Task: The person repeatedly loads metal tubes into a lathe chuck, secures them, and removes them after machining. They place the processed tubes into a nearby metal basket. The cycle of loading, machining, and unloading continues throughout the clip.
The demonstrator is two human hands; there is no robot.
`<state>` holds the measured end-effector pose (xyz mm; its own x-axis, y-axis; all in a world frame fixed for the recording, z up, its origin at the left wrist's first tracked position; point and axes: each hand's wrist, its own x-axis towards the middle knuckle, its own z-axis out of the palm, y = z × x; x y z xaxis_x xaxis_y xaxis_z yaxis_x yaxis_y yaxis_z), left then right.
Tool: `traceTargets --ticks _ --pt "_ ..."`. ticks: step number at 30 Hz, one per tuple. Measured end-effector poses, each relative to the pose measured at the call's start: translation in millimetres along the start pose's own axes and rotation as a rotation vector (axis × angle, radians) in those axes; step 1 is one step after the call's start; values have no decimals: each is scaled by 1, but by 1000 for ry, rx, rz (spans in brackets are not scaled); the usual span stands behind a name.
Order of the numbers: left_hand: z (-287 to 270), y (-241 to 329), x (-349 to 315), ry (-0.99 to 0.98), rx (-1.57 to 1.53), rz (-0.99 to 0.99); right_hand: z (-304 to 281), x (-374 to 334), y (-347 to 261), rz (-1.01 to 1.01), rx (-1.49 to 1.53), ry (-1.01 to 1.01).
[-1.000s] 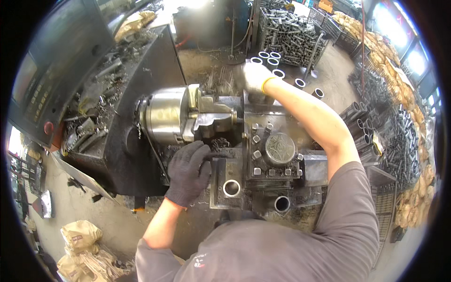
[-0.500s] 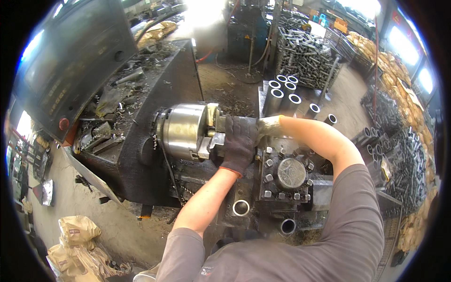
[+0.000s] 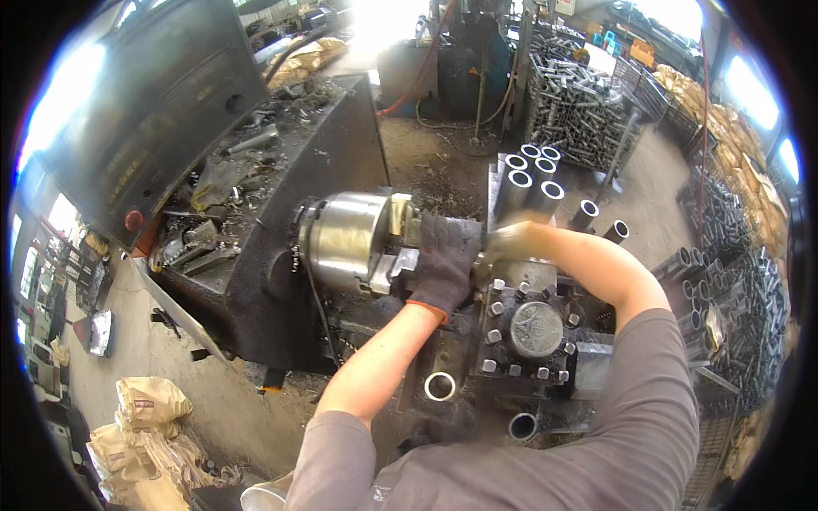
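My left hand [image 3: 448, 260], in a dark glove with an orange cuff, is closed over something right beside the jaws [image 3: 400, 215] of a lathe chuck [image 3: 342, 242]; the hand hides what it grips. My right hand [image 3: 511, 242], in a pale glove, is smeared by motion just to the right of the left one. Its fingers do not show clearly. Below the right hand sits the square tool post [image 3: 535, 330], with a round cap and several bolt heads around it.
Several metal tubes [image 3: 552, 191] stand upright behind the tool post. A tube [image 3: 440, 387] stands near me, another [image 3: 522, 426] to its right. The lathe headstock [image 3: 298, 162] carries metal scraps. A wire bin of metal parts [image 3: 579, 111] stands at the back. Paper sacks [image 3: 153, 404] lie lower left.
The whole view has shifted, so the machine appears farther right. My left hand stays by the chuck jaws. My right hand is more blurred than before.
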<state>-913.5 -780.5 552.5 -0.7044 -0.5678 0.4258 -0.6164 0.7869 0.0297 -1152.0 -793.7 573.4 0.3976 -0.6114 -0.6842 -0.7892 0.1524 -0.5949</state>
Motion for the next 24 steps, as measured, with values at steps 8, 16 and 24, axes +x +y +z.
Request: traceTargets --ticks 8,16,24 --pt "11 -1 0 294 206 78 13 -47 88 154 416 -53" --pt "-90 -11 -95 152 -828 -28 79 -84 103 162 -563 618" --pt "-72 30 -171 -7 -1051 -241 50 -134 -42 -278 -99 857"
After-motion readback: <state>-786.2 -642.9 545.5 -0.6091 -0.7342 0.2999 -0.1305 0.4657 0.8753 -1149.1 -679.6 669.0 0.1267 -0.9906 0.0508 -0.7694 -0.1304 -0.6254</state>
